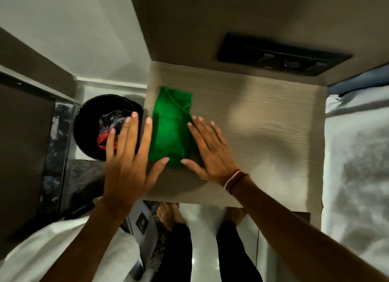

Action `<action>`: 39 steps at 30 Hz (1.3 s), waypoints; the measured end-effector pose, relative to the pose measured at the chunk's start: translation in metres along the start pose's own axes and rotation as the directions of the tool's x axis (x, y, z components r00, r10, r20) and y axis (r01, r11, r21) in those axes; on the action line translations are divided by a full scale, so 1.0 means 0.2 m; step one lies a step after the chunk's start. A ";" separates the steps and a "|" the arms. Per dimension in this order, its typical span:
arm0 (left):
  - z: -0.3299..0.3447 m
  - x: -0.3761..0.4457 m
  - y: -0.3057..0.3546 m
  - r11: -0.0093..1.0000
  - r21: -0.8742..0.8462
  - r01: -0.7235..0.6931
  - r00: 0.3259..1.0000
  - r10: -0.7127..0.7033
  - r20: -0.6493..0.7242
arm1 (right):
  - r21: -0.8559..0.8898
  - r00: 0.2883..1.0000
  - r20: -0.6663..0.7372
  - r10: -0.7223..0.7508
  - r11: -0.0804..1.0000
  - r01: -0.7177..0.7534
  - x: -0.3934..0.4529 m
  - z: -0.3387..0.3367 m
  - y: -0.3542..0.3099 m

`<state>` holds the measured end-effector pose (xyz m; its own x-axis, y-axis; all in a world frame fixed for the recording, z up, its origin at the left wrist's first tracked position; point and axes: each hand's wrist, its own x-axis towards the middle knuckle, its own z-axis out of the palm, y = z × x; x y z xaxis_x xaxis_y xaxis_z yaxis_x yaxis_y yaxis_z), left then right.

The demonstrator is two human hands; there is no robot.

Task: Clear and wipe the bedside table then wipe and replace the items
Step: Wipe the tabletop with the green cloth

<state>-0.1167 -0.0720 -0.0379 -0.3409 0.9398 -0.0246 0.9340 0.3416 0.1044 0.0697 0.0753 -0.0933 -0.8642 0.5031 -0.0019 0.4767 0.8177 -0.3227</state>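
A folded green cloth [171,126] lies on the left part of the pale wood-grain bedside table [263,123]. My left hand [128,155] hovers open, fingers spread, over the table's left edge, just left of the cloth. My right hand [210,151] is open too, palm down, with its fingertips and thumb at the cloth's right edge; a band circles that wrist. Neither hand holds anything. Apart from the cloth, the tabletop carries nothing I can see.
A black waste bin [88,126] with a liner and red scraps stands on the floor left of the table. A dark switch panel [282,54] is set in the wall behind. White bedding [357,155] borders the right side. My bare feet [168,214] stand below the table's front edge.
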 end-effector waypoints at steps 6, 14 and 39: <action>-0.08 0.16 0.31 0.996 0.015 -0.092 0.992 0.091 0.082 | -0.162 0.969 -0.007 0.249 0.955 -0.247 -0.40 -0.27 0.26; -0.65 0.45 0.92 0.961 -0.002 -0.276 0.959 0.275 0.067 | -0.213 0.854 -0.283 0.436 0.840 -0.499 -0.54 -1.05 0.47; -0.54 0.69 2.62 0.612 -0.011 -0.790 0.611 0.788 -0.075 | -0.228 0.613 -0.331 0.717 0.570 -0.790 -1.82 -1.74 1.62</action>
<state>0.3132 0.2350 0.1210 0.5195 0.8426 0.1418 0.8403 -0.5339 0.0940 0.5955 0.2546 0.1326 -0.1347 0.9876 0.0809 0.9906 0.1324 0.0331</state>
